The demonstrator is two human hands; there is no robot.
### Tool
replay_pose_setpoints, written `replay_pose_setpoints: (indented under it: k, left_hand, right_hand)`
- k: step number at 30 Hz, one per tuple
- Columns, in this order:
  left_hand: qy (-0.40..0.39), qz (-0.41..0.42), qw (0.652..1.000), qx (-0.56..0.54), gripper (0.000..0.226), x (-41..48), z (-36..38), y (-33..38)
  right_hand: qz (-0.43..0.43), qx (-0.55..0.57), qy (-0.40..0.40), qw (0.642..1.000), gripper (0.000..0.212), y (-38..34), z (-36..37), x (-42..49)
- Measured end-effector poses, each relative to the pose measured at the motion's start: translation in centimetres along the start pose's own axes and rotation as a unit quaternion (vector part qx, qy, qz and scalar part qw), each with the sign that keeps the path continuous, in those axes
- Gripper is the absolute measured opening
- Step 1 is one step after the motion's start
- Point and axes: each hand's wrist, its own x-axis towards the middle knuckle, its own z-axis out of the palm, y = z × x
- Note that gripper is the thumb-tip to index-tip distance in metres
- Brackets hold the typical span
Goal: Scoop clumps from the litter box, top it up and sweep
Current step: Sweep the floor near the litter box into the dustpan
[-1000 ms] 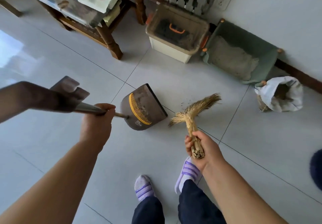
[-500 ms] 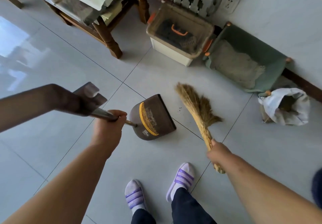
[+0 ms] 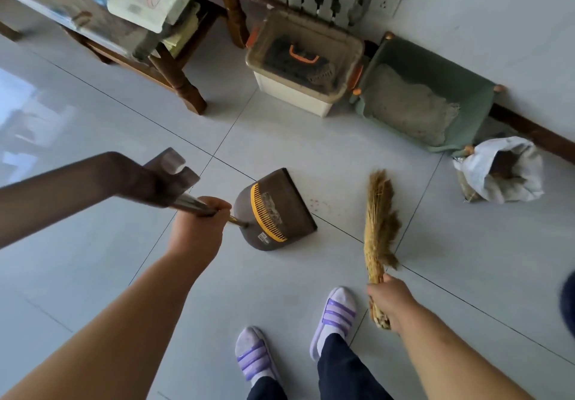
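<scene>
Dustpan (image 3: 275,209) is held on the floor (image 3: 280,138) by left hand (image 3: 199,228), fingers wrapped round its handle; broom (image 3: 380,222) is gripped in right hand (image 3: 390,301), fingers closed.

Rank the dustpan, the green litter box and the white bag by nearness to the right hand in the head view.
From the right hand:
1. Dustpan, up and to its left on the floor.
2. White bag, up and to its right.
3. Green litter box, against the wall, farthest.
</scene>
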Motion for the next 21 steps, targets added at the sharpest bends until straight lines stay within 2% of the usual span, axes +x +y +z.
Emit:
replay_pose_setpoints:
  k: [4, 7, 11, 15, 18, 21]
  left_hand:
    - [-0.004, 0.004, 1.000, 0.009, 0.025, 0.3, -0.4, -0.9]
    - [-0.003, 0.000, 1.000, -0.009, 0.023, 0.6, -0.8, -1.6]
    - [-0.009, -0.009, 0.999, -0.047, 0.021, 0.6, -1.8, -2.7]
    - [-0.002, -0.012, 0.999, -0.049, 0.009, 0.5, -3.1, -3.8]
    - [0.013, -0.010, 0.998, -0.058, 0.009, 0.5, -4.1, -4.4]
    - [0.017, -0.012, 0.999, -0.050, 0.009, 0.5, -4.5, -5.0]
  right_hand:
    - [-0.046, -0.127, -0.061, 0.989, 0.041, 0.5, 4.2, -2.0]
    - [-0.085, -0.104, -0.117, 0.984, 0.044, 0.6, 4.2, -5.8]
    - [-0.102, -0.081, -0.136, 0.982, 0.050, 0.4, 1.9, -8.4]
    - [-0.111, -0.142, -0.066, 0.981, 0.060, 0.8, 0.2, -8.5]
    - [-0.088, -0.136, -0.022, 0.986, 0.048, 0.3, 0.3, -7.2]
    - [-0.061, -0.112, -0.028, 0.991, 0.041, -0.2, 1.7, -5.4]
